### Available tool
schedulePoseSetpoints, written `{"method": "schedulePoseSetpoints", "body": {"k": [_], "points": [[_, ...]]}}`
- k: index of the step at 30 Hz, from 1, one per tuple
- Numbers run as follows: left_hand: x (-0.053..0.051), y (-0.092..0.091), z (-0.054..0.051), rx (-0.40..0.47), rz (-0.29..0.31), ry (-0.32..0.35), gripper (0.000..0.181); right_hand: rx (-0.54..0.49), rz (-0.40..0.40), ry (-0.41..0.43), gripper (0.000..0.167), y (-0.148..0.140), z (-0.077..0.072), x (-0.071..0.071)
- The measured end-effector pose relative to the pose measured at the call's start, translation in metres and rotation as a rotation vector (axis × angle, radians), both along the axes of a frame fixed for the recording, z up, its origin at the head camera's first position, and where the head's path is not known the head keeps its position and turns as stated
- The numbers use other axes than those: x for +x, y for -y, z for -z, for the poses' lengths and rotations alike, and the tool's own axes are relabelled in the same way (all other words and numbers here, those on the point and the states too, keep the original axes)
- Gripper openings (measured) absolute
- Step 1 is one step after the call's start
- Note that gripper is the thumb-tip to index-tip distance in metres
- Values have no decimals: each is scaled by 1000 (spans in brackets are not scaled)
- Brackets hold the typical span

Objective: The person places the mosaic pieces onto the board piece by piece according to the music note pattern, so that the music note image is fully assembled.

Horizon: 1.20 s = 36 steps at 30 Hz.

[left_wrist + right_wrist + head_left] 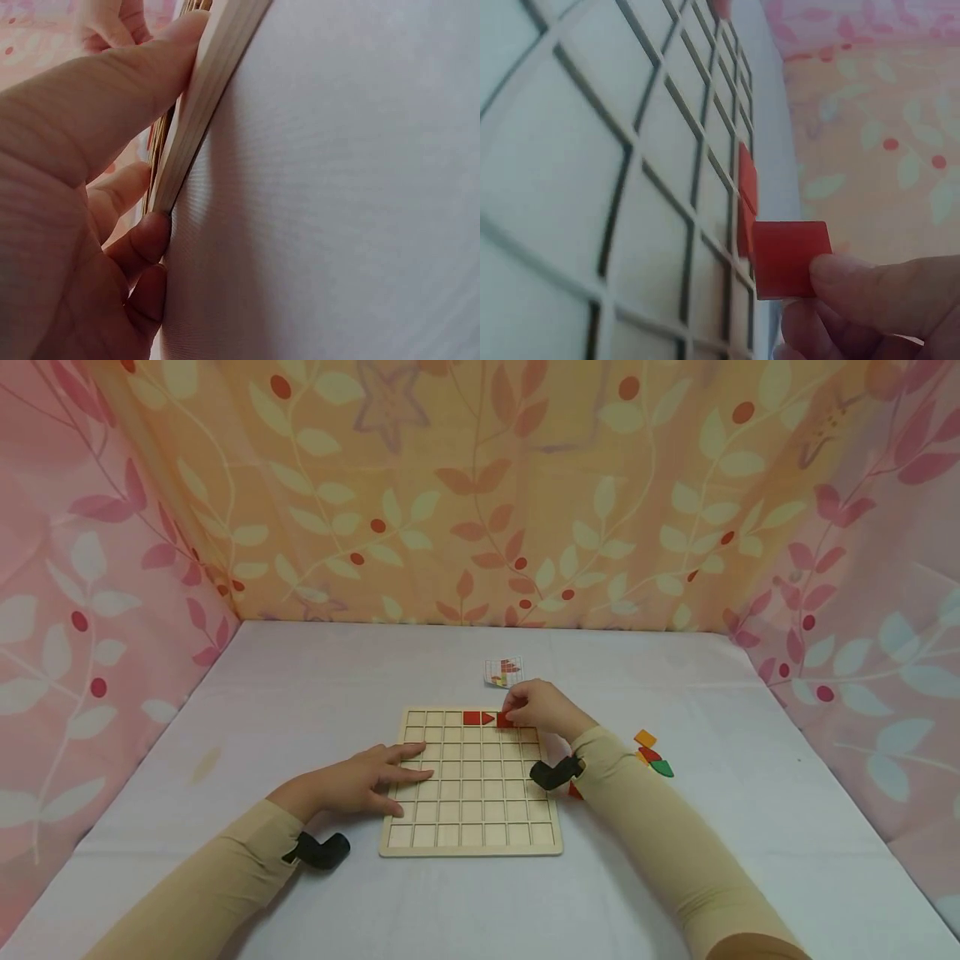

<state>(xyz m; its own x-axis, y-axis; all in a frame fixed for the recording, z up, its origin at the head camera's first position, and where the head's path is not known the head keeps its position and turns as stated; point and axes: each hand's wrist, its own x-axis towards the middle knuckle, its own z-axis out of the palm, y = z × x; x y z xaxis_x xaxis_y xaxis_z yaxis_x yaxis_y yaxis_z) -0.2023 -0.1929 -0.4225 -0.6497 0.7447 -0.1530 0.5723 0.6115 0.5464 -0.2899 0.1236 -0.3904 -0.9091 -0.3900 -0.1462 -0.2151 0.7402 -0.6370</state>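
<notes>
A wooden grid board (472, 852) lies on the table. In its far row sit a red square (472, 718) and, just right of it, a red pointed piece (488, 718). My right hand (547, 706) pinches another red square (791, 259) between thumb and fingers at that row, right of the pointed piece. The left hand (352, 782) rests on the board's left side with fingers spread; in the left wrist view its thumb lies over the board's edge (196, 112).
A small printed card (503, 672) lies behind the board. Right of the right forearm are loose orange, red and green pieces, among them a green one (662, 768). Another red piece (575, 791) shows partly beside the right sleeve. Patterned cloth walls surround the table.
</notes>
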Motion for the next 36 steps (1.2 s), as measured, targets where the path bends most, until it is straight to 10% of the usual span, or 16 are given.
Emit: {"method": "schedulePoseSetpoints", "body": {"k": [36], "points": [[0,0,-1,-3,15,-18,64,25,-69,-78,9,45,14,7]]}}
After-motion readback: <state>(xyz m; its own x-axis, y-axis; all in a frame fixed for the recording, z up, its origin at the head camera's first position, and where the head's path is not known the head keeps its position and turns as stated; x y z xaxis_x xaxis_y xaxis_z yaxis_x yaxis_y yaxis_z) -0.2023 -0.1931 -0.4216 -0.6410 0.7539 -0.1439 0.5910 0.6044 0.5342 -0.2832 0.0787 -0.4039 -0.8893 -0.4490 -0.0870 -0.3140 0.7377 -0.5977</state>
